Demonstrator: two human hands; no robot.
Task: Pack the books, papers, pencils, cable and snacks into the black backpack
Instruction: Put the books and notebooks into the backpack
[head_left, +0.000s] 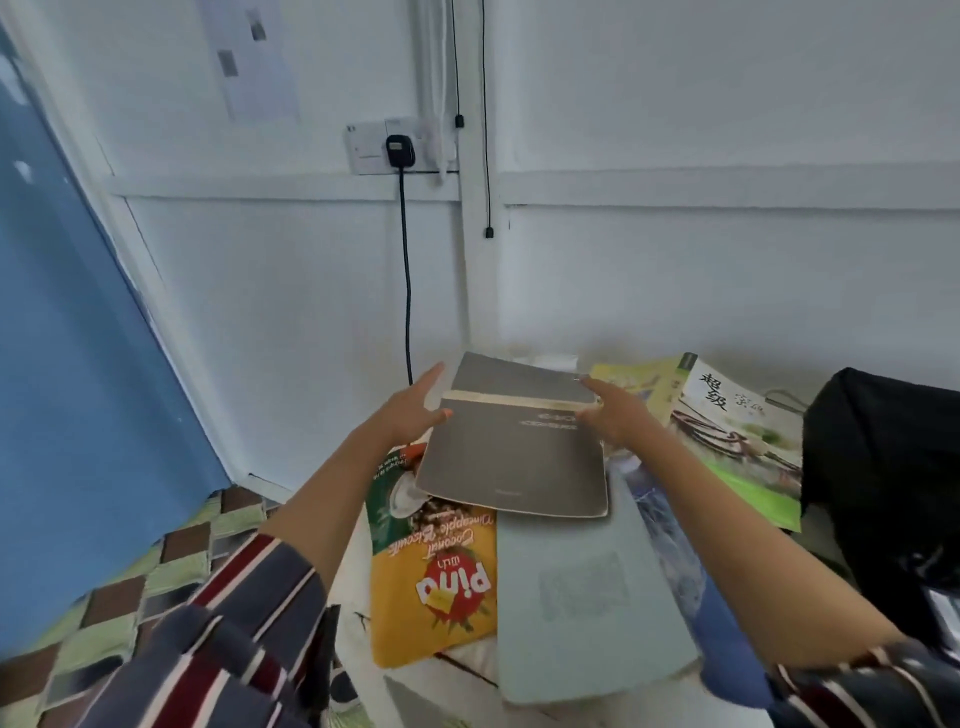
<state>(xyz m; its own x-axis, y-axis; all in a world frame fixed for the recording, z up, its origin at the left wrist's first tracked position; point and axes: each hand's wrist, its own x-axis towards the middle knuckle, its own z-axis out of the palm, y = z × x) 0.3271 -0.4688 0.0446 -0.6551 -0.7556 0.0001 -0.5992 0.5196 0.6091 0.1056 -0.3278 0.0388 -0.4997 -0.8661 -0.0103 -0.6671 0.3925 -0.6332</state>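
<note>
Two grey notebooks (511, 457) are stacked and lifted a little above the desk, one poking out behind the other. My left hand (415, 410) holds their left edge with the thumb on the cover and the fingers stretched along the side. My right hand (613, 415) holds the right edge the same way. Under them lie a yellow and green biscuit packet (431, 577) and a pale blue-green book (576, 592). The black backpack (883, 483) stands at the right.
A book with green cover and black characters (737, 436) lies at the back right, with a yellow book (634, 382) behind it. A black cable (406, 270) hangs from the wall socket. A checked bedspread (130, 587) fills the lower left.
</note>
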